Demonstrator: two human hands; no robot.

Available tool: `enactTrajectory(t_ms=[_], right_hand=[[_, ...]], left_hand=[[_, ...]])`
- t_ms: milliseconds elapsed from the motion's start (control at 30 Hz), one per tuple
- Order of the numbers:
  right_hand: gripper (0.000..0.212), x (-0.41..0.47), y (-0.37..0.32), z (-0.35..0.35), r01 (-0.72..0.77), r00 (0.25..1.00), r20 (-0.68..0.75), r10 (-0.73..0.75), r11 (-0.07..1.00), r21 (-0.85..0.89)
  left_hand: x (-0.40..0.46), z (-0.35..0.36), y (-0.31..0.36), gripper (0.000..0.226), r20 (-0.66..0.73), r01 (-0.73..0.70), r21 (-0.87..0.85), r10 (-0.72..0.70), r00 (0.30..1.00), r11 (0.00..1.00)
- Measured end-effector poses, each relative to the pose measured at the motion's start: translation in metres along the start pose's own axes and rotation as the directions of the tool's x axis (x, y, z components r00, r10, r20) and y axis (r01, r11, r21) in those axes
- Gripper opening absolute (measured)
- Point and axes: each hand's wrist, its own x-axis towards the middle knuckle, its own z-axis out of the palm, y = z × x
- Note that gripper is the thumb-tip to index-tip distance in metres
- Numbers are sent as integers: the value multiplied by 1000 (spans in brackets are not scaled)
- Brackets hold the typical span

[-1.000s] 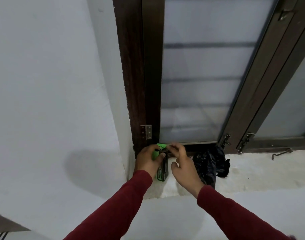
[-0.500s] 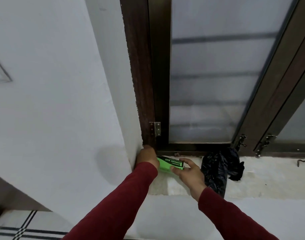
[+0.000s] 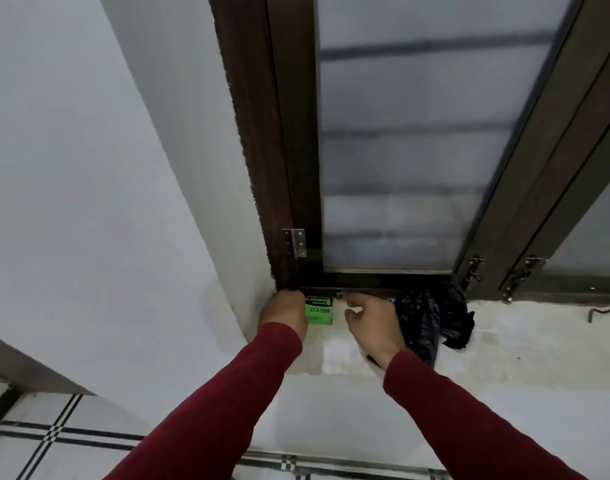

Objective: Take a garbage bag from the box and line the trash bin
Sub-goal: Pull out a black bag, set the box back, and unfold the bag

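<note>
Left hand (image 3: 285, 310): fingers curled on left edge of green garbage-bag box (image 3: 319, 310) | right hand (image 3: 371, 322): loosely open, holding nothing, just right of box | box: on window sill (image 3: 521, 344), in corner by frame | black garbage bag (image 3: 431, 322): crumpled, beside right hand

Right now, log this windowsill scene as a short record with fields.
place: pale windowsill under a dark-framed window
box: green garbage bag box standing at the sill's left corner
left hand: left hand on the box's left side; grip hidden
right hand: right hand just right of the box, fingers relaxed, holding nothing
bag: crumpled black garbage bag lying on the sill, right of the right hand
trash bin: not in view
</note>
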Motion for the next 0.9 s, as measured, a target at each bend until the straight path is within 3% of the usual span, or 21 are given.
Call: enactTrajectory(t_ms=[67, 133, 200, 267, 400, 500, 567, 600, 667, 700, 733, 800, 867, 900], right_hand=[[34, -12, 15, -23, 80, 996, -15, -88, 956, -281], [44, -21, 31, -40, 66, 996, 84, -28, 865, -498], [61, -26, 44, -44, 49, 977, 193, 85, 800, -598], [61, -27, 55, -42, 51, 962, 249, 116, 815, -577], [27, -24, 72, -46, 21, 980, 191, 63, 913, -408], [19, -22, 68, -70, -132, 912, 392, 119, 991, 8], [14, -23, 56, -98, -264, 828, 561, 21, 897, 355], [15, -24, 48, -114, -323, 809, 586, -56, 789, 522], [18, -21, 37, -138, -397, 851, 510, -125, 482, 781], [21, -18, 34, -147, -395, 893, 443, -84, 331, 857], [25, -16, 35, -152, -362, 925, 379, -22, 246, 899], [46, -19, 42, -156, -299, 954, 298, 40, 238, 924], [72, -33, 55, -151, -347, 930, 368, -6, 316, 883], [74, -45, 59, -148, -397, 894, 445, -54, 364, 843]], left_hand=[[-1, 7, 11, 25, -21, -57, -50, 56, 998, 997], [-3, 15, 27, 23, -14, -114, -151, 113, 993, 982], [-5, 23, 42, 22, 20, -147, -272, 158, 987, 951], [-8, 28, 55, 23, 52, -146, -359, 176, 983, 922], [-13, 33, 69, 28, 94, -96, -521, 169, 981, 848], [-17, 30, 67, 62, 142, -133, -674, 304, 942, 727], [-21, 22, 70, 81, 227, -114, -776, 443, 867, 620], [-22, 18, 72, 78, 255, -86, -819, 494, 831, 568], [-23, 11, 76, 54, 286, -14, -874, 538, 793, 485], [-26, 7, 80, 37, 282, 15, -896, 543, 791, 443], [-28, 4, 83, 21, 265, 52, -922, 529, 806, 382], [-35, -7, 92, 8, 225, 129, -963, 448, 865, 235], [-37, -14, 99, 20, 216, 177, -972, 295, 931, 152], [-38, -16, 101, 26, 202, 175, -975, 226, 953, 134]])
